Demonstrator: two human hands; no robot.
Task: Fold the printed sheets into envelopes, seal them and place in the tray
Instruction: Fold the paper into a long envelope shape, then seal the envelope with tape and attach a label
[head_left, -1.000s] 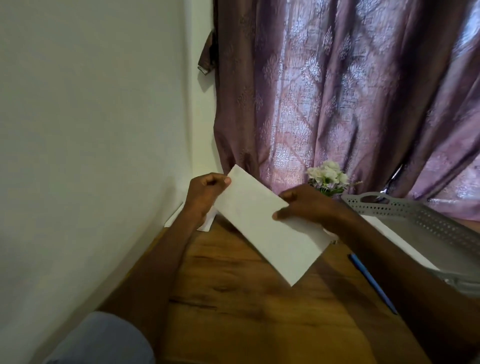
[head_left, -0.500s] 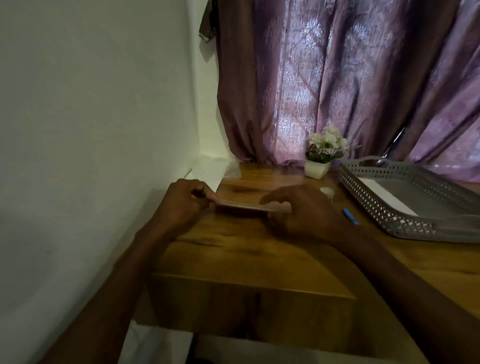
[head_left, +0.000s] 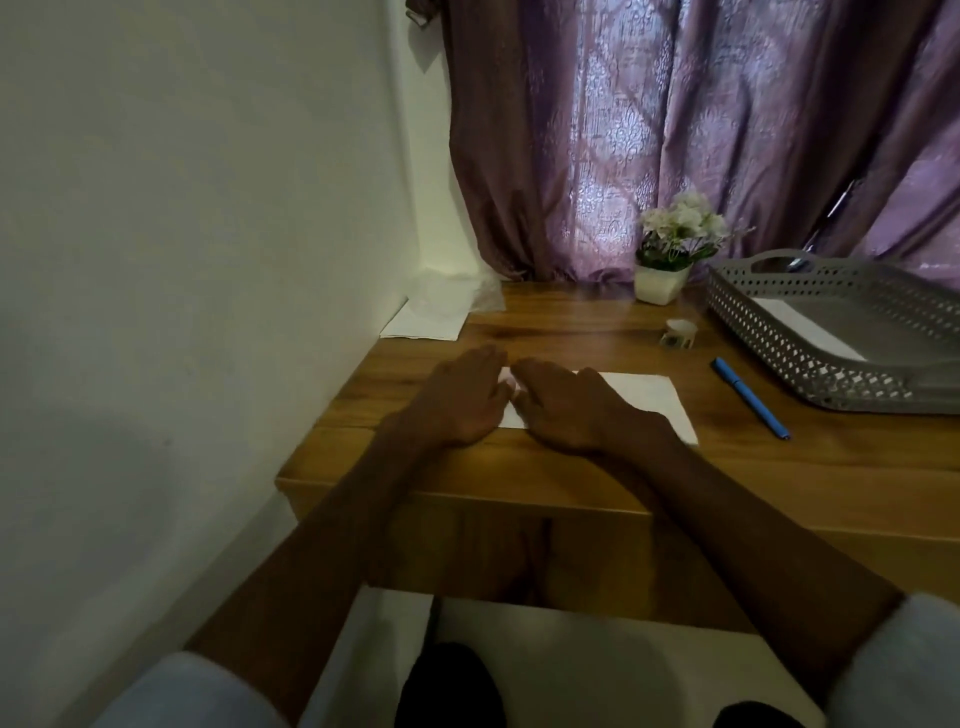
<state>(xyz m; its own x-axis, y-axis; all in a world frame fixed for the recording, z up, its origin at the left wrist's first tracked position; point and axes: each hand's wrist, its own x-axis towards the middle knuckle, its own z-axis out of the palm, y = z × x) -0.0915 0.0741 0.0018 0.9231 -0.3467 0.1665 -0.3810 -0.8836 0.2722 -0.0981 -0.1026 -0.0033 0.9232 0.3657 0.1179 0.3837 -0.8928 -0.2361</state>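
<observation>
Both hands, left (head_left: 460, 402) and right (head_left: 563, 408), press flat with straight fingers on the envelope (head_left: 644, 397); a pen (head_left: 750, 397) lies right of the fingers.

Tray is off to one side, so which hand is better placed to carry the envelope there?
Probably the right hand: it lies on the envelope nearer the tray; the left hand presses the far end.

home room | purple curtain (head_left: 675, 130) | potted flowers (head_left: 670, 254) | wooden desk (head_left: 571, 322)
</observation>
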